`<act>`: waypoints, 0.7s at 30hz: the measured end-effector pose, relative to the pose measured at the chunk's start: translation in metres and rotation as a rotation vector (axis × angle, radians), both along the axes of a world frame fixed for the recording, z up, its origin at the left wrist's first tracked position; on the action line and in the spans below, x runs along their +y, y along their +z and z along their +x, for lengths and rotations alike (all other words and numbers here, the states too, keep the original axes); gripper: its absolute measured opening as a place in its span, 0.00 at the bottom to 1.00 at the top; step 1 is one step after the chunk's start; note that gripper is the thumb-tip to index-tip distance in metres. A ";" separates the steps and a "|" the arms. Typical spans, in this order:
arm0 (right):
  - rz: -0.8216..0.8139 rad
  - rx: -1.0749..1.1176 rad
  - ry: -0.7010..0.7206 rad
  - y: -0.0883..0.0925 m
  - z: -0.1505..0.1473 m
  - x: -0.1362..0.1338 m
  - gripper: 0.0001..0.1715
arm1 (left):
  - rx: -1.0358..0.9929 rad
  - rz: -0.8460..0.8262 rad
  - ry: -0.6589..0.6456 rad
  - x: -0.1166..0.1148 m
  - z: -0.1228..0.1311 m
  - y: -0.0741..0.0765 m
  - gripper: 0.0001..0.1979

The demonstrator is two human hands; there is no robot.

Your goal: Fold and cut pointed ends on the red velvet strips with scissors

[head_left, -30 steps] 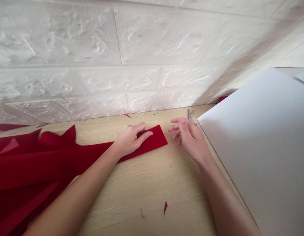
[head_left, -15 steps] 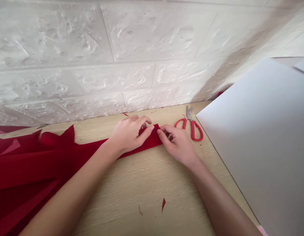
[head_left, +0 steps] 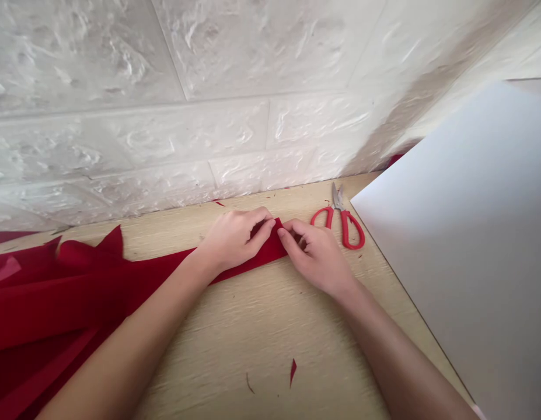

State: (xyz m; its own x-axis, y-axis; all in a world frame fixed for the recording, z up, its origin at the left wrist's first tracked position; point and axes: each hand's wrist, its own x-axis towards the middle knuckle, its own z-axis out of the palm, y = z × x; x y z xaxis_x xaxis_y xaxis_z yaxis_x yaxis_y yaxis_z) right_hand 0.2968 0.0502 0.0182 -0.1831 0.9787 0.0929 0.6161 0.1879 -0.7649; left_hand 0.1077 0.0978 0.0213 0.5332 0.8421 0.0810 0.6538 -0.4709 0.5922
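A long strip of red felt [head_left: 165, 271] lies across the wooden table [head_left: 261, 338], its right end near the middle. My left hand [head_left: 233, 239] rests on that end, fingers curled and pressing on the cloth. My right hand [head_left: 316, 254] meets it from the right, thumb and fingers pinched on the strip's end edge. Red-handled scissors [head_left: 342, 219] lie shut on the table just right of my right hand, untouched.
More red felt [head_left: 38, 303] is heaped at the left. A large white sheet of card [head_left: 467, 233] covers the table's right side. A white brick-pattern wall [head_left: 209, 99] runs along the back. A small red scrap [head_left: 292, 370] lies near the front.
My right hand moved left from beside the scissors and took hold of the felt's end. The left hand curled its fingers on the strip. The scissors came into full view.
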 end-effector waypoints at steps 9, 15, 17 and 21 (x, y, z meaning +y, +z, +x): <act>0.035 -0.055 -0.011 -0.005 -0.002 0.001 0.16 | -0.045 0.006 0.007 0.000 0.004 -0.018 0.17; 0.014 -0.178 -0.004 -0.005 0.002 0.002 0.19 | -0.028 0.001 0.002 0.001 0.004 -0.023 0.17; 0.018 -0.271 0.002 -0.006 0.003 0.002 0.18 | -0.031 -0.019 -0.006 0.001 0.003 -0.022 0.17; 0.017 -0.520 0.013 -0.009 0.002 0.004 0.16 | -0.063 -0.075 -0.024 0.004 0.002 -0.023 0.17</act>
State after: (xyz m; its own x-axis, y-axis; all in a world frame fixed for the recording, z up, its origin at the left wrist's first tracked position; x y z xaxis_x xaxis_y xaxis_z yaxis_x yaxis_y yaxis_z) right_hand 0.2985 0.0540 0.0094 -0.2218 0.9751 0.0026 0.9113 0.2083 -0.3550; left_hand 0.1093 0.1014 -0.0015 0.5493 0.8340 0.0524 0.6029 -0.4390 0.6662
